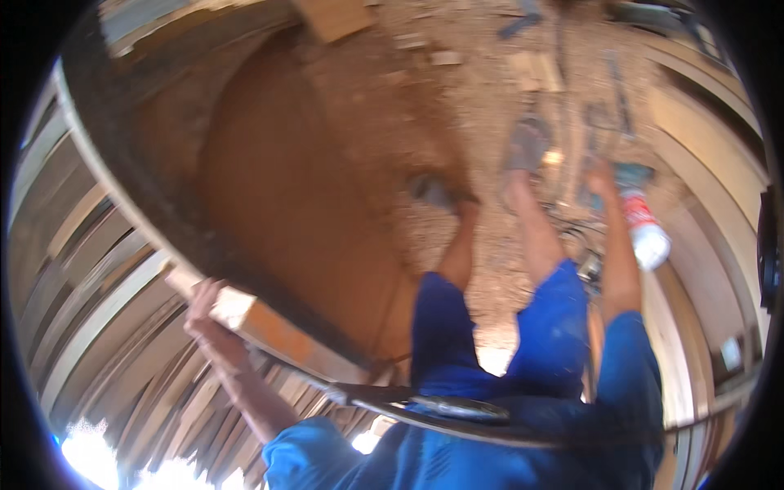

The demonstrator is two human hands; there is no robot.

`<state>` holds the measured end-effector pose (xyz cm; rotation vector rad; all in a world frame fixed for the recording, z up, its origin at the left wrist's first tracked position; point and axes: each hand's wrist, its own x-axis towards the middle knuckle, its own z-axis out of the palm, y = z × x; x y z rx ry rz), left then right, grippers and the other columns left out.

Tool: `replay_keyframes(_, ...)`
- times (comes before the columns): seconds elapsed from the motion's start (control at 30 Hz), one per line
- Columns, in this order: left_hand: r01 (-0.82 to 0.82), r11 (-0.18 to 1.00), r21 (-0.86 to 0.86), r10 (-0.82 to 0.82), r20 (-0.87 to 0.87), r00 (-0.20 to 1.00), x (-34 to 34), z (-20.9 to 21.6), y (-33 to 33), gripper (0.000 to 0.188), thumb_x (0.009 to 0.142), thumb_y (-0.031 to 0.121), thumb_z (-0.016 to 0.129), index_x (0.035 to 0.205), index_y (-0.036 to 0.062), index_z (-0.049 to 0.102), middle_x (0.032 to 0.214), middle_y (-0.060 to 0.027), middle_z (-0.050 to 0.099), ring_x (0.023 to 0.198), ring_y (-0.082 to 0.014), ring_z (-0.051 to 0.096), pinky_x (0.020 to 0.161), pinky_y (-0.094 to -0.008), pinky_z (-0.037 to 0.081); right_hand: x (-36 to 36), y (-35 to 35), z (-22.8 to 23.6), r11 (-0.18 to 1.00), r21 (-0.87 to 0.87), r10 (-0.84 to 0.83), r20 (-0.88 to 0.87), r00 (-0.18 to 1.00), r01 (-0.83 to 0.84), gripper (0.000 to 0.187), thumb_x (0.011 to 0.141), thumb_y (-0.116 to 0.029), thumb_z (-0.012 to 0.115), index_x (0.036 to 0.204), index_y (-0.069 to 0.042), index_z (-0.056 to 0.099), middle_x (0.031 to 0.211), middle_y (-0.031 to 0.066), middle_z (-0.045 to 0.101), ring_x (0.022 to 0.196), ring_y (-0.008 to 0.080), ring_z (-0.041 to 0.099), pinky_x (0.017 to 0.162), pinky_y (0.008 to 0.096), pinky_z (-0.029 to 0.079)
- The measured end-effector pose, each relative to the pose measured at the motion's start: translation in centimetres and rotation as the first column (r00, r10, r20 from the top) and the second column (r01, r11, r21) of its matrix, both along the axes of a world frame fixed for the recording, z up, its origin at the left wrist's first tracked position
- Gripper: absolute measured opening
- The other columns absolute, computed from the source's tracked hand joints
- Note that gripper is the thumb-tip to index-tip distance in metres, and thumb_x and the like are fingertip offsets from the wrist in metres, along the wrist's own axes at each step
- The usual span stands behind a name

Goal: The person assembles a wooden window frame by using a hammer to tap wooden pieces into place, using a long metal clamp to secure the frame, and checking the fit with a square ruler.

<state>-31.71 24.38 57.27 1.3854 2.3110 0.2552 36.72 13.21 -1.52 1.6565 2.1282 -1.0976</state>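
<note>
My left hand (214,322) is closed round a wooden board (286,331) at the lower left, by the dark edge of a large brown surface. Low on the right, my right arm reaches forward. My right hand (602,177) is closed on a teal power tool (633,175), which shows on both sides of the fingers; its exact kind is blurred. A white bottle with a red band (645,233) sticks out from the tool toward me. The whole picture is smeared by motion.
Dark cable (578,237) lies beside my right forearm. Wood offcuts (535,72) and shavings litter the brown ground round my feet. Long planks (710,131) stand along the right, and many slats (106,269) line the left. A bar-shaped tool (618,94) lies ahead of my right hand.
</note>
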Motion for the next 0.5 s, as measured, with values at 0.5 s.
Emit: replay_keyframes(0.5, 0.027, 0.956, -0.292, -0.013, 0.049, 0.999, 2.6, -0.5, 1.7, 0.102, 0.096, 0.072, -0.008, 0.068, 0.0041, 0.064, 0.065, -0.0060, 0.053, 0.070, -0.0243, 0.044, 0.078, -0.0363, 0.032, -4.2, 8.5, -1.0, 0.907, -0.419, 0.207, 0.375, 0.904, -0.034, 0.054, 0.095, -0.048, 0.047, 0.131, -0.010, 0.063, 0.137, 0.0139, 0.060, 0.128, 0.0328, 0.057, 0.107, 0.0463, 0.042)
